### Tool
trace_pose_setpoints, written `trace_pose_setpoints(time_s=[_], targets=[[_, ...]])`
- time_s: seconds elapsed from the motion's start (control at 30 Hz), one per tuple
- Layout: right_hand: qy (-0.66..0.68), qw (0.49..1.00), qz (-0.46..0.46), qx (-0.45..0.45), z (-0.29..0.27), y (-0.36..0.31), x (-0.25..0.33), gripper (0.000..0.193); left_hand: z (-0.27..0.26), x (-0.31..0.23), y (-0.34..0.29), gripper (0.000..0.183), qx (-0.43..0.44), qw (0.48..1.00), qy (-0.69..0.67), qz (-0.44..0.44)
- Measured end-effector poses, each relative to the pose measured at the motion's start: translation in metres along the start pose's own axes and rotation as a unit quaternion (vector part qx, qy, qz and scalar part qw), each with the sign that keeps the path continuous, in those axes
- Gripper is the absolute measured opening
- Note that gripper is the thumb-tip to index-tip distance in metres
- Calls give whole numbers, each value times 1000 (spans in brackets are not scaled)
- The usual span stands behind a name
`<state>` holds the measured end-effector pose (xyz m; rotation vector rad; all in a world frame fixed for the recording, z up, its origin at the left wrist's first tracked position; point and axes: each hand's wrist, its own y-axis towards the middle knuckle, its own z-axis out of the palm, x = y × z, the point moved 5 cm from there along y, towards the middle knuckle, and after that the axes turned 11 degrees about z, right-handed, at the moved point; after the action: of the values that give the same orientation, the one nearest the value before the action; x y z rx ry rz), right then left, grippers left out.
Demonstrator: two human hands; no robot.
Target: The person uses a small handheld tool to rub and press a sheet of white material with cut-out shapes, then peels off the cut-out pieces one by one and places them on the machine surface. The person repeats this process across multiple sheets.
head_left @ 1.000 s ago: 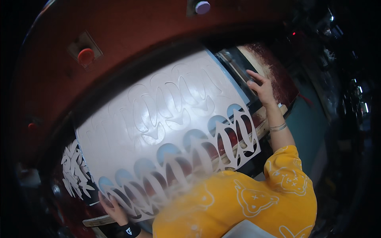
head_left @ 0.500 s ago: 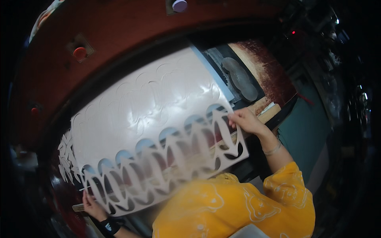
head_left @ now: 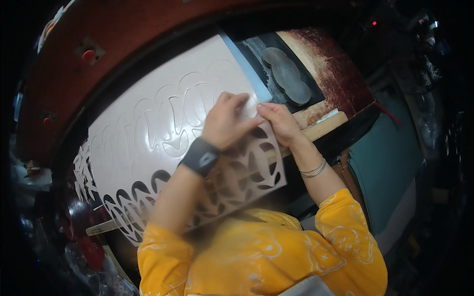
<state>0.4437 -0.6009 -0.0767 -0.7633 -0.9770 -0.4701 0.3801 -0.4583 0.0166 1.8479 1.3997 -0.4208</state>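
Observation:
A pale, glossy sheet (head_left: pixel 123 123) lies across the work surface, scored with several rows of curved sole-like outlines. Along its near part, pieces are cut out, leaving a lattice of holes that hangs over the edge toward me. My left hand (head_left: pixel 224 121), with a black wristband, reaches over the sheet's right part; thumb and fingers curve apart above the surface there. Right beside it, my right hand (head_left: pixel 281 121) pinches the sheet's right edge between thumb and finger. Whether a loose piece is between the hands cannot be made out.
Beyond the sheet's right edge lies a grey sole-shaped die (head_left: pixel 289 76) on a dark board. A red machine beam (head_left: pixel 148 24) with a red button (head_left: pixel 89 56) spans the far side. White scraps (head_left: pixel 83 172) lie at left; green sheets (head_left: pixel 382 172) stand at right.
My left hand has left the sheet's near left corner and crossed over to the right, beside my right hand. The right hand has moved up and slightly left along the edge.

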Motion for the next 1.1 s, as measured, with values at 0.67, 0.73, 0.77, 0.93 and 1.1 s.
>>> trace_pose_setpoints(time_s=[0.67, 0.73, 0.77, 0.93, 1.1], targets=[[168, 877, 352, 283, 33, 3, -13, 46, -31, 28, -71, 51, 0, 996, 78, -46], [211, 845, 313, 379, 50, 5, -9, 38, -24, 19, -70, 56, -18, 984, 178, 17], [236, 822, 283, 434, 59, 4, -7, 34, -23, 22, -69, 56, -16, 988, 152, -15], [150, 921, 289, 215, 56, 4, -19, 47, -31, 23, -65, 56, -16, 993, 116, -12], [-21, 975, 156, 157, 51, -4, 2, 33, -24, 31, -79, 28, -40, 995, 94, -13]])
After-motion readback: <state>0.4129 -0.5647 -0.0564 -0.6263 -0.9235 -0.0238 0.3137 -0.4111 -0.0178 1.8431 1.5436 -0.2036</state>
